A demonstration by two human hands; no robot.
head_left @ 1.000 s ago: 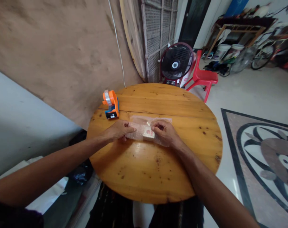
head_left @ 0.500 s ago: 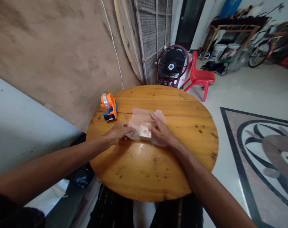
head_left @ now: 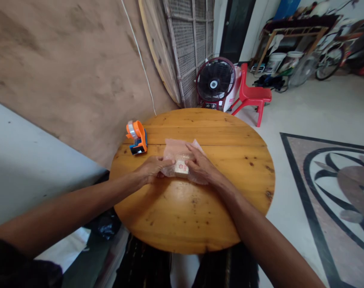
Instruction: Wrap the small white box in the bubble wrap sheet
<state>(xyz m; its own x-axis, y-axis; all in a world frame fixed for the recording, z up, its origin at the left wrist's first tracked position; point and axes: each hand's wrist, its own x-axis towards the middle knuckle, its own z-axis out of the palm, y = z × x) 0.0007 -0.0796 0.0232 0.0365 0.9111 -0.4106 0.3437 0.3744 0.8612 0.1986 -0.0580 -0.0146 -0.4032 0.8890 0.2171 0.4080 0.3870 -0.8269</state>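
Note:
A small pale box [head_left: 181, 167] with a red mark lies under a layer of pinkish clear bubble wrap [head_left: 177, 145] on the round wooden table [head_left: 194, 216]. My left hand [head_left: 154, 168] is closed on the left edge of the wrap, its thumb on top near the box and the other fingers mostly hidden below. My right hand [head_left: 200, 163] rests over the right side of the wrap with its fingers stretched out and apart, the thumb touching beside the box.
An orange and blue tape dispenser [head_left: 137, 137] stands at the table's left back edge. Beyond the table are a fan [head_left: 215, 82] and a red plastic chair [head_left: 254, 94]. A brown panel [head_left: 79, 72] rises close on the left.
My left thumb has slid slightly right, closer to the box. On the right, the wrap's edge has drawn inward under my right hand. The view has shifted a little.

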